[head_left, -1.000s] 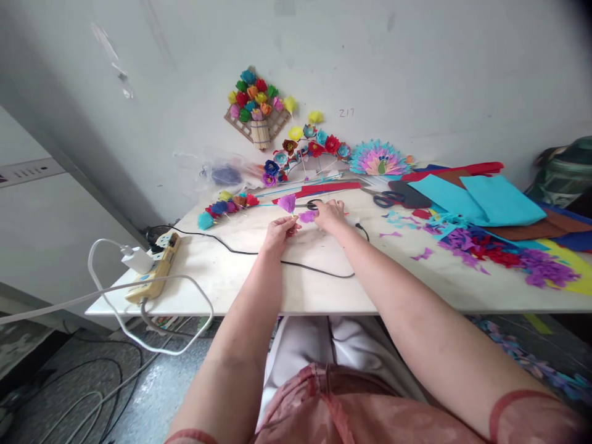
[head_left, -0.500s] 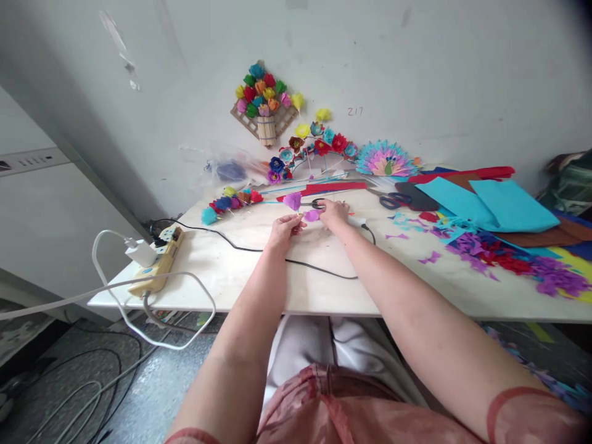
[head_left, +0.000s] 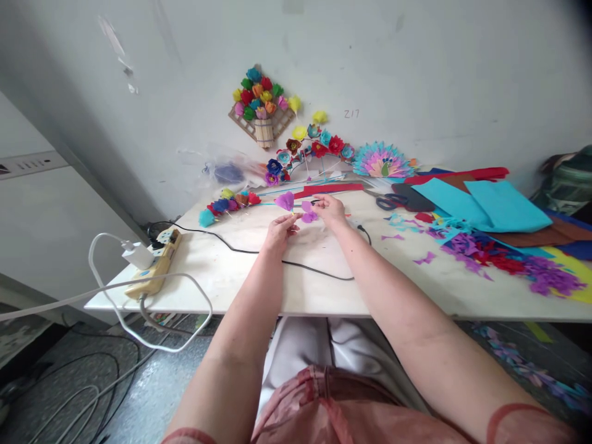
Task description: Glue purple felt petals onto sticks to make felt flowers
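A purple paper flower [head_left: 284,201] stands up from the closed fingers of my left hand [head_left: 280,232], which pinches it by its thin stem just below the bloom. A loose purple paper petal [head_left: 308,213] is between the two hands. The closed fingertips of my right hand [head_left: 330,209] pinch this petal at its right side, close to the left fingertips. Behind the right fingers a dark scissors handle shows in part on the table. Several finished paper flowers [head_left: 226,203] lie in a row on the table to the left of my hands.
Purple, red and blue paper pieces [head_left: 490,259] are heaped at the right beside turquoise sheets [head_left: 504,203]. Dark scissors [head_left: 391,201] lie nearby. A power strip [head_left: 155,265] sits at the left edge, and a black cable [head_left: 319,269] crosses in front. A paper-flower basket [head_left: 264,132] hangs on the wall.
My right hand has risen slightly away from the scissors handle, its fingers now at the petal. The petal has turned and looks more spread. The flower in my left hand leans a bit left.
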